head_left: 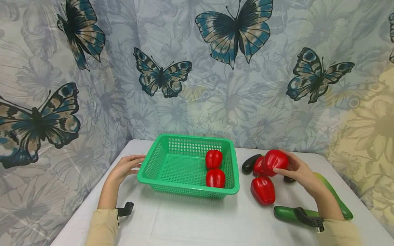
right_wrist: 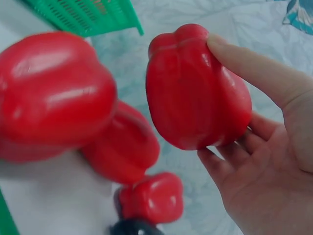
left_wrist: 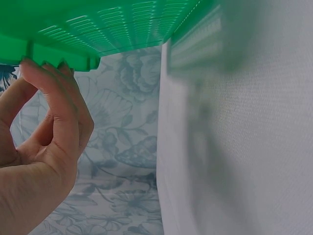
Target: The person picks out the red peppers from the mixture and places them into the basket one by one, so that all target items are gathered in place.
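At the left rim of the green basket (head_left: 184, 186), touching its edge with the left hand (head_left: 125, 166), fingers loosely bent, only the tips at the lip and not wrapped round it; likely there to steady the light plastic, though no telling how hard a press. Inside the basket, along its right wall, a back pepper (head_left: 213, 159) and a front pepper (head_left: 215, 178), both red, one behind the other; perhaps laid on that side for the shorter reach. Just right of the basket, on the white table (head_left: 184, 225), an eggplant (head_left: 250, 164), a loose pepper (head_left: 263, 191) nearer the basket's front corner, and another pepper (head_left: 258, 166) partly covered by the held one. Farther right of the basket and apart from it, gripping a held pepper (head_left: 275, 162) in the right hand (head_left: 297, 169), thumb on one side and fingers curled against the opposite side; probably grasped across its width because of the smooth, bulging skin. Below that hand, a dark rounded thing (head_left: 288, 179), too hidden to name. Farther right and forward of the basket, a cucumber (head_left: 286, 212), running under the forearm (head_left: 324, 201); farthest right of the basket, a long green vegetable (head_left: 339, 203) with a yellowish end, perhaps left aside from the peppers.
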### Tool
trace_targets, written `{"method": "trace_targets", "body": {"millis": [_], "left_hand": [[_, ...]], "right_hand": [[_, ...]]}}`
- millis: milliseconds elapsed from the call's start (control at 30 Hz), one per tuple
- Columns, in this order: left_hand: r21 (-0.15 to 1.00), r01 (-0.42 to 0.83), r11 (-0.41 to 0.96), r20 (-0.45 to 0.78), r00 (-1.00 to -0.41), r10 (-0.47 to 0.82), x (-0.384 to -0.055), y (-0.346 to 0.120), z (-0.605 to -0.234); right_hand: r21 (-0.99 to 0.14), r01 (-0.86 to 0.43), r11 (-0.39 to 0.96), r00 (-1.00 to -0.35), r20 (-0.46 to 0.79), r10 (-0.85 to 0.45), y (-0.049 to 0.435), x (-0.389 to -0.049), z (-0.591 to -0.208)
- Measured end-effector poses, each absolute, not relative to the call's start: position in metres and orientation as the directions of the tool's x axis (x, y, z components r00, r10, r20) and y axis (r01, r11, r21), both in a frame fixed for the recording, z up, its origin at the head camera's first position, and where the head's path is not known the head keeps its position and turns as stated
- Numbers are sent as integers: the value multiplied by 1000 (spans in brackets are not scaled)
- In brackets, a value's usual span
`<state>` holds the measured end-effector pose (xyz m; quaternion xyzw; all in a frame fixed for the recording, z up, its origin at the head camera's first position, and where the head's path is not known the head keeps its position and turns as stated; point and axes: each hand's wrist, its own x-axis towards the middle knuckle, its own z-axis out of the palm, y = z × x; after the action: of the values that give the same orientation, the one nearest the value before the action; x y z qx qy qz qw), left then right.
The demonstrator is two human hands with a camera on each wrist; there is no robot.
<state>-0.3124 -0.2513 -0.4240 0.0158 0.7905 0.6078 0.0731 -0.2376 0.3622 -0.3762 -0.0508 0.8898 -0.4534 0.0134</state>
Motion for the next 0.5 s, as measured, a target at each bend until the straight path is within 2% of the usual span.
{"method": "trace_targets", "body": {"millis": [500], "left_hand": [[960,-79,267,-109,-989,101,-313,-251,-424]], "right_hand": [[-839,-101,535,-991,39,-125,327,-258,-365]]}}
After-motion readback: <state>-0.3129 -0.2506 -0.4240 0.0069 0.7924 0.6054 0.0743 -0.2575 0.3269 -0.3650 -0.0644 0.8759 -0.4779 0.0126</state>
